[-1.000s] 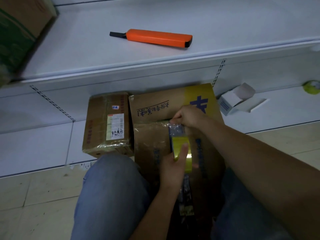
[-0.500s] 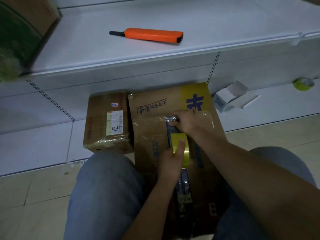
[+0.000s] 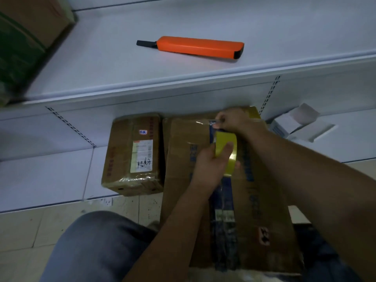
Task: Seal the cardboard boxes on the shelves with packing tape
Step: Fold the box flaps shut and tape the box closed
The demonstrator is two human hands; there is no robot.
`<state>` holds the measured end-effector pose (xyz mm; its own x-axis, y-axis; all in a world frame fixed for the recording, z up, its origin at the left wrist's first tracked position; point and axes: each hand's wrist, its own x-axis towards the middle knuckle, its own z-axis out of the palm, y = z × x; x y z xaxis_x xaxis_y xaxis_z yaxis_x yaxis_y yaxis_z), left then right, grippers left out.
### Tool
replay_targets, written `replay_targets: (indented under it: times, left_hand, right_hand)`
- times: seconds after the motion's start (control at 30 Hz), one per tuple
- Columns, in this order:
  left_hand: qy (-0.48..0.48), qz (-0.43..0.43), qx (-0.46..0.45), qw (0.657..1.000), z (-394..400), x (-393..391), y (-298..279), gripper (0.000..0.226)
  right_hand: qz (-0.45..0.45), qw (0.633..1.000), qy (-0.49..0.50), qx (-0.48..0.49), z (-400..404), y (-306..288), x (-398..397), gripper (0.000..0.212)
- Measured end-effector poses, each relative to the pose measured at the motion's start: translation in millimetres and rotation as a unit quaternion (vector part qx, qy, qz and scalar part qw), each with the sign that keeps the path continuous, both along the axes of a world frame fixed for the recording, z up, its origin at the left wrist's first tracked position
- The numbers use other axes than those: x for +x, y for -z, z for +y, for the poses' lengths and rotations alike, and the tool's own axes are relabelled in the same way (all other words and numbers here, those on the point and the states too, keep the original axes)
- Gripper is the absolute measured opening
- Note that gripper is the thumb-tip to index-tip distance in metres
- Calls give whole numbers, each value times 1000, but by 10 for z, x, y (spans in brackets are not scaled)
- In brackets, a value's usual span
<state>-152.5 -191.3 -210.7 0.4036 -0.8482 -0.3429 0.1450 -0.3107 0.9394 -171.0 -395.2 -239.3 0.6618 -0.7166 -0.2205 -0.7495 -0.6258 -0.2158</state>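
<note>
Head camera view: a person crouched at white shelving grips a yellow roll of packing tape (image 3: 226, 153) in the left hand (image 3: 209, 165), fingers curled round it, above the centre seam of a large cardboard box (image 3: 264, 200). Just beyond the roll, the right hand (image 3: 232, 121) pinches the tape's end against the box's far edge. Beside it sits a smaller taped box (image 3: 132, 155); an orange utility knife (image 3: 195, 46) lies on the upper shelf (image 3: 122, 64).

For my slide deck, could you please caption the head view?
Left hand holds the tape roll while right hand pinches the tape end at the large box's far edge.
</note>
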Motion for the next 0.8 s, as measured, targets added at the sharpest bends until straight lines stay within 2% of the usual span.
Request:
replay_targets:
  times: [0.13,0.2,0.27,0.3,0.37,0.4,0.5,0.67,0.8]
  left_hand:
    - [10,4,-9,1000,-221,193,-29,33]
    - [10,-1,-10,1000,-247,219,-11,41]
    - [37,-19,1,999,-235,182,11,48]
    - [56,-34,10,998,-222,142,27,48]
    - [71,-55,19,996,-181,55,78,46]
    - [59,-60,23,996,-153,23,91,47]
    - [22,-45,45,998,-62,-18,40,49]
    - [35,-31,114,992,202,35,-201,33]
    - [71,36,213,974,521,-100,-327,34]
  right_hand:
    - [39,999,10,1,-234,-51,43,51]
    - [-62,998,-19,-6,-205,-36,-77,51]
    - [-196,977,-76,16,-171,7,-274,37]
    - [-229,968,-94,43,-163,59,-399,35]
    - [-197,968,-144,66,-94,66,-614,46]
    - [-151,972,-169,54,-88,124,-681,56]
    - [-36,985,-170,6,-168,268,-740,75]
    - [94,980,-167,-49,15,59,-659,74]
    - [104,981,-149,-70,170,27,-585,77]
